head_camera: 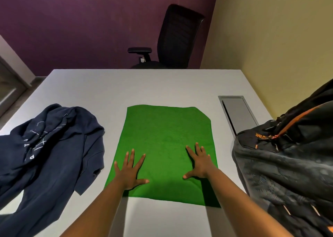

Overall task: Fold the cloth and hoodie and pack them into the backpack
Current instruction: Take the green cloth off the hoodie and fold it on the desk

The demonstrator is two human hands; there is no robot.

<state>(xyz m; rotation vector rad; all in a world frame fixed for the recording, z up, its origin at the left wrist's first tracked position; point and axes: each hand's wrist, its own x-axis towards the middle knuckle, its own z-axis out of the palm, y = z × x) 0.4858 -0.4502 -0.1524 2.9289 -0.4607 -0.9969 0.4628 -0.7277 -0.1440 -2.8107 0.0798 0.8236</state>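
Note:
A green cloth lies flat in the middle of the white table. My left hand presses flat on its near left part, fingers spread. My right hand presses flat on its near right part, fingers spread too. A navy hoodie lies crumpled on the table to the left, partly hanging over the near edge. A dark grey and black backpack with orange trim stands at the right edge of the table.
A grey cable hatch is set into the table between the cloth and the backpack. A black office chair stands behind the far edge, against a purple wall. A yellow wall runs along the right.

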